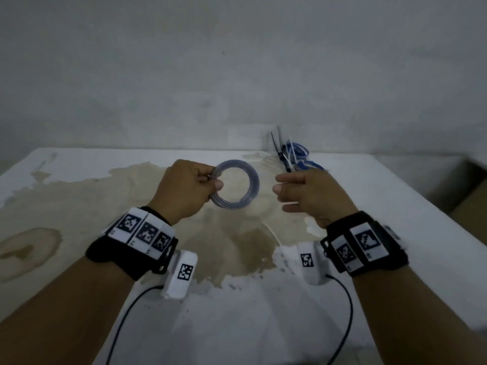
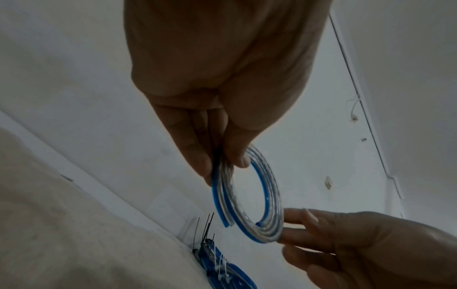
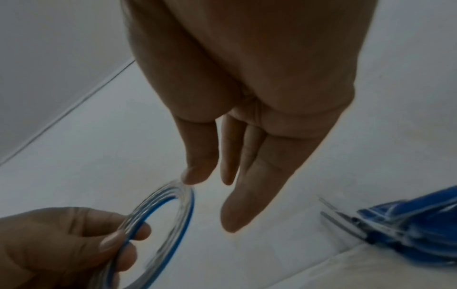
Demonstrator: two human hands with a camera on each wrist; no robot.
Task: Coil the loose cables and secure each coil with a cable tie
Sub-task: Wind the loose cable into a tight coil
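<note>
left hand [image 1: 184, 187] pinches clear-blue cable coil [image 1: 237, 187] at 9 o'clock; right hand [image 1: 305, 196] open, fingers straight. keep pinch tight, tie opp. side.

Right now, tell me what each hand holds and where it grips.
The left hand pinches the coiled cable at its left rim. The right hand holds nothing, fingers straight.

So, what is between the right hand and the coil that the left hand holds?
Nothing. In the head view only stained table shows between the open right hand and the coil pinched by the left hand.
</note>
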